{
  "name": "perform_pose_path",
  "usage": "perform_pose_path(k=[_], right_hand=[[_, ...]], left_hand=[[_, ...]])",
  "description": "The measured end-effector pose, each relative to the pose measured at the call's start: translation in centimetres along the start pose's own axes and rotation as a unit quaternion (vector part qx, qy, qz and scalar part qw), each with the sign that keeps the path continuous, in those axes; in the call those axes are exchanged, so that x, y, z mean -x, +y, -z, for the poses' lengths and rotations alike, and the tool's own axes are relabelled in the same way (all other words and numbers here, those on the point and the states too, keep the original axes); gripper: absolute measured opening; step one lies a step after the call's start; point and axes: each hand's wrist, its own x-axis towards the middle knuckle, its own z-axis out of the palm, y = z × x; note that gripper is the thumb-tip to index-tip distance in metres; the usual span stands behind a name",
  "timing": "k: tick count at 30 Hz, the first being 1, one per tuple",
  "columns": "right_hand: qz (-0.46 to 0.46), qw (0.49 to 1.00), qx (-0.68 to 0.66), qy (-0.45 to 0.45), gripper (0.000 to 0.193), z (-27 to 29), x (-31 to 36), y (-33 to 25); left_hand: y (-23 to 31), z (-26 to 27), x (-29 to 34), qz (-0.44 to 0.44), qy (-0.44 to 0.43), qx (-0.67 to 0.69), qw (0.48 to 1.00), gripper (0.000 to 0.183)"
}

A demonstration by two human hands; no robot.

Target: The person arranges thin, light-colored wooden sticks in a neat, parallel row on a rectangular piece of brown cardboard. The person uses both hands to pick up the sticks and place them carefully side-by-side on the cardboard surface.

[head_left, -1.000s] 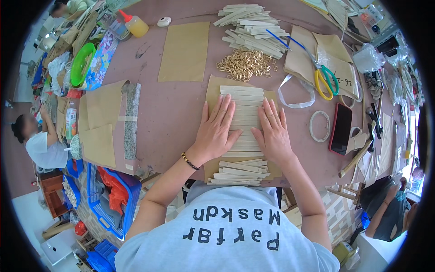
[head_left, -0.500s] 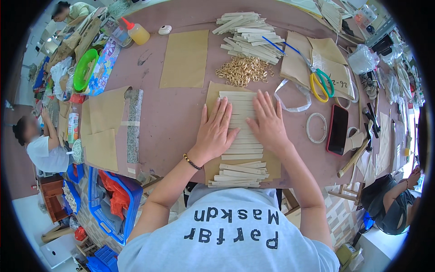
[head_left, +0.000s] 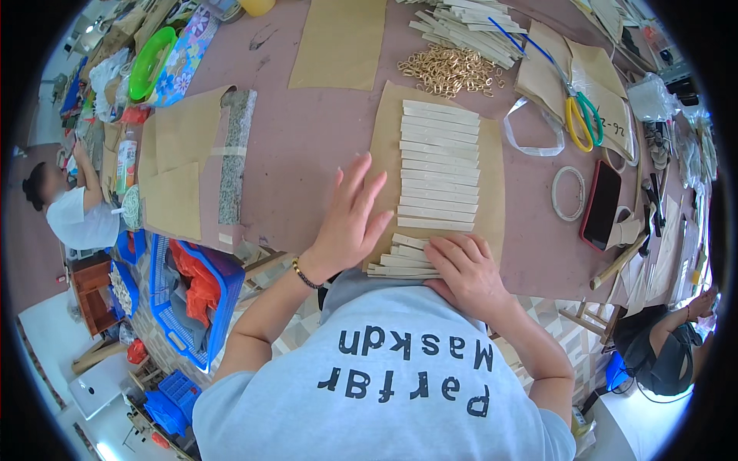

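Note:
A brown paper sheet (head_left: 492,184) lies in front of me on the table. On it, a column of flat pale strips (head_left: 438,173) is laid side by side, each running crosswise. Nearer my body is a looser pile of the same pale strips (head_left: 400,260). My right hand (head_left: 469,275) rests at the right end of this pile, its fingers curled close together over the strip ends. Raised beside the sheet's left edge, my left hand (head_left: 347,230) has its fingers spread and holds nothing.
Gold-coloured metal links (head_left: 450,71) are heaped beyond the sheet, with more pale strips (head_left: 469,34) behind them. To the right lie scissors (head_left: 582,119), a tape roll (head_left: 568,192) and a phone (head_left: 601,203). A blue basket (head_left: 223,307) stands low at left. Other people sit at both sides.
Both hands have lifted off the laid-out column. The right came back toward me onto the loose pile; the left moved off to the left. The view has shifted, so the table appears higher.

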Motion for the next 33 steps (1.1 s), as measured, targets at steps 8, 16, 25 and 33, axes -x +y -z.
perform_pose_path(k=[8, 16, 25, 33], right_hand=[[0.017, 0.999, 0.045, 0.015, 0.044, -0.4, -0.2, -0.8], [-0.002, 0.999, 0.030, -0.020, 0.039, 0.2, -1.7, -1.7], [-0.068, 0.982, -0.171, 0.032, 0.053, 2.9, -0.6, 0.0], [-0.278, 0.937, -0.135, 0.161, 0.052, 6.6, 4.5, 6.3]], left_hand=[[1.2, 0.1, 4.0, 0.018, 0.002, -0.020, 1.000, 0.062], [0.8, -0.6, 2.9, 0.014, 0.036, -0.033, 0.999, 0.060], [0.6, -0.1, 4.1, -0.012, 0.010, -0.013, 1.000, 0.058], [2.6, 0.2, 4.2, -0.129, -0.065, 0.013, 0.989, 0.058]])
